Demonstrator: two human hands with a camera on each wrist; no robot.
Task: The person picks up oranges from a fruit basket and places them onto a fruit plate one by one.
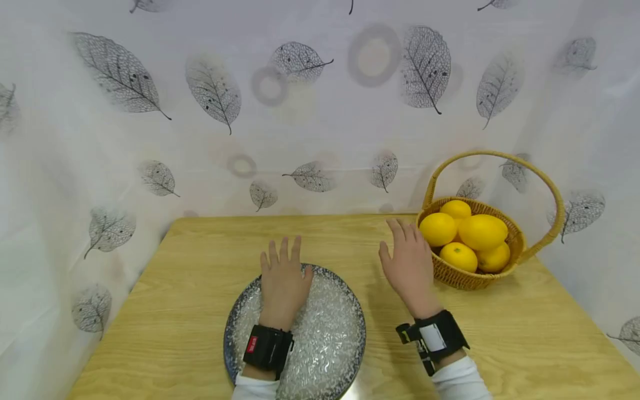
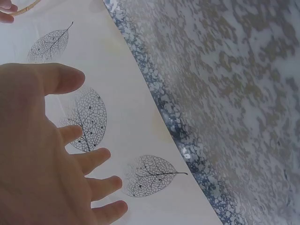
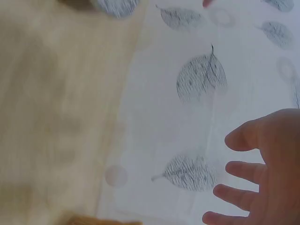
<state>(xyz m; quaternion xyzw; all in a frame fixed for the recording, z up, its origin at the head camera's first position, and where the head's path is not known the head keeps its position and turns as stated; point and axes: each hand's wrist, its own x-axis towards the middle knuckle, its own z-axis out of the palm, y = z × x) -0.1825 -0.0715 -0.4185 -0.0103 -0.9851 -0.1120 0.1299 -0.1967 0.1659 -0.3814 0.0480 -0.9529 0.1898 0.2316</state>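
Observation:
My left hand is held over a round speckled plate with a dark blue rim, its fingers spread and nothing in them. In the left wrist view the plate's rim runs diagonally past the left fingers. Just left of a wicker basket, my right hand has its fingers extended and holds nothing; its outer edge overlaps the basket's wall in the head view. Several yellow lemons are piled in the basket, whose tall arched handle stands upright.
The plate and the basket stand on a light wooden table, the basket towards its back right. A white leaf-printed curtain hangs behind and along both sides of the table. Black straps with small devices are worn on both wrists.

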